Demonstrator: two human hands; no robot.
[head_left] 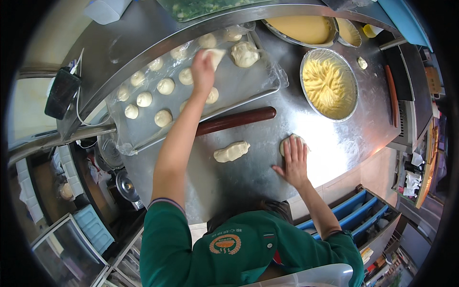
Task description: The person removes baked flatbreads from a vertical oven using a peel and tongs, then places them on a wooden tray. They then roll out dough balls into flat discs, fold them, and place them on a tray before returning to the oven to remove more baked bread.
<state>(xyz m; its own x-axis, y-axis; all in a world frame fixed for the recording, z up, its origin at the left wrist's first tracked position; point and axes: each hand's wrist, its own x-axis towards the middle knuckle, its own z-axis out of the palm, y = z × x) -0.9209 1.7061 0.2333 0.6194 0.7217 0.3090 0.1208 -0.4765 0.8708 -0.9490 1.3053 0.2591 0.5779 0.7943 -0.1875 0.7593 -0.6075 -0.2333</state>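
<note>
My left hand (203, 71) reaches over a metal tray (248, 98) lined with clear plastic film. Its fingers are closed on a pale, flat, pointed piece (216, 57), blurred, perhaps dough or a scraper. Several round dough balls (165, 86) sit in rows on the film, and a larger lump of dough (245, 54) lies at the tray's right end. My right hand (295, 165) lies with fingers stretched out over a flattened piece of dough (288, 145) on the steel table, covering most of it. Between my arms rests an elongated dough piece (232, 151), touched by neither hand.
A dark red rolling pin (236, 120) lies along the tray's near edge, partly behind my left forearm. To the right stands a bowl of yellow filling (330, 86); farther back is a pan of yellow mixture (303, 29). A raised steel shelf (143, 36) borders the far side.
</note>
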